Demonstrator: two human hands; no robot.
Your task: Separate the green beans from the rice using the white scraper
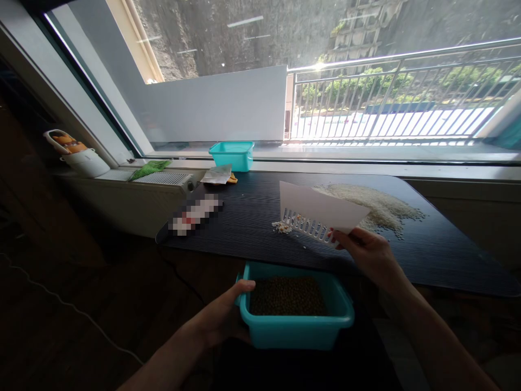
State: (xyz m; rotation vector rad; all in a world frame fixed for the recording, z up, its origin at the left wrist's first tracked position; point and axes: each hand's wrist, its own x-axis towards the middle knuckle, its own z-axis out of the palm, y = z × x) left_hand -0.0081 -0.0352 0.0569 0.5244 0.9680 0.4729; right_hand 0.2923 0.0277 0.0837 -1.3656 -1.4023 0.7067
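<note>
My left hand (226, 312) grips the left end of a teal plastic bin (297, 328), thumb over its rim. Small brown pellets (288, 296) lie inside the bin, which is at the table's front edge. Pinched in my right hand (370, 252) is a white slotted sheet (319, 203), tilted above the dark table (248, 220) with its row of slots along the lower edge. Below its left corner lies a little heap of pale crumbs (282, 227). Behind the sheet, to the right, spreads a pile of whitish grains (374, 202).
A second teal bin (233, 156) stands at the back by the window, with a crumpled packet (217, 174) before it. On the left are a blurred-out flat object (197, 214), a green cloth (150, 170) and a white bucket (85, 162) on the ledge.
</note>
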